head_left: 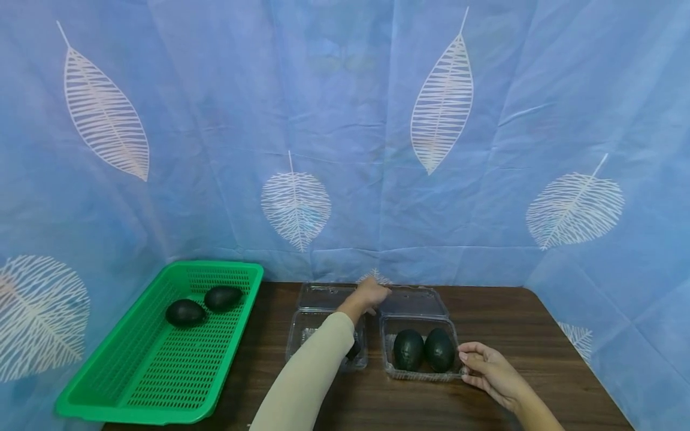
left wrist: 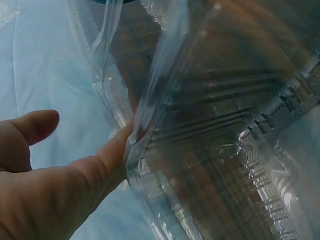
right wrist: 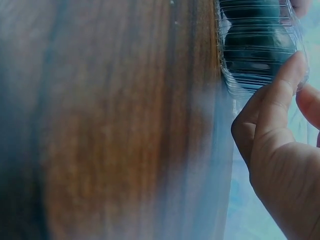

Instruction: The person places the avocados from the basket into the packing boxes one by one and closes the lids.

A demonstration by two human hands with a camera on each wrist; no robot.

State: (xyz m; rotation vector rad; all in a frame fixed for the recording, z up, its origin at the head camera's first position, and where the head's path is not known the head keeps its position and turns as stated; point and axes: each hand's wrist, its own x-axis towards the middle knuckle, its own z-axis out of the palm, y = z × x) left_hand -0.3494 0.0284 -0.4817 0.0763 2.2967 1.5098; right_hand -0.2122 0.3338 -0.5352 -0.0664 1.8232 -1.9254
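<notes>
A: From the largest things down, where could trouble be expected?

B: A blue cloth curtain printed with white leaves [head_left: 345, 120] is hung behind the brown wood-grain table [head_left: 496, 320]; a lid lifted at the rear edge could be caught by its folds.

A: And the green perforated plastic basket [head_left: 172, 371]?

B: It is set at the left, well apart from the hands. If it were knocked, its contents could be rolled about.

A: The boxes?

B: The clear plastic left box [head_left: 294, 341] is crossed by the cream-sleeved left arm [head_left: 312, 377] and could be shoved by it. On the clear plastic right box [head_left: 420, 376], the near right corner is pinched by the right hand [head_left: 490, 371]; if squeezed too hard, the thin wall could be bent. Its folded-back clear lid [head_left: 412, 302] is touched at the left edge by the left hand [head_left: 371, 295], with the thumb held apart and nothing clasped, so the lid could easily be let slip.

A: And the smallest items?

B: Two dark egg-shaped fruits [head_left: 408, 350] are held side by side in the right box; they could be bumped together if it were jerked. Two similar dark fruits [head_left: 185, 313] are left loose in the basket. A dark item [head_left: 353, 350] in the left box is mostly hidden.
</notes>
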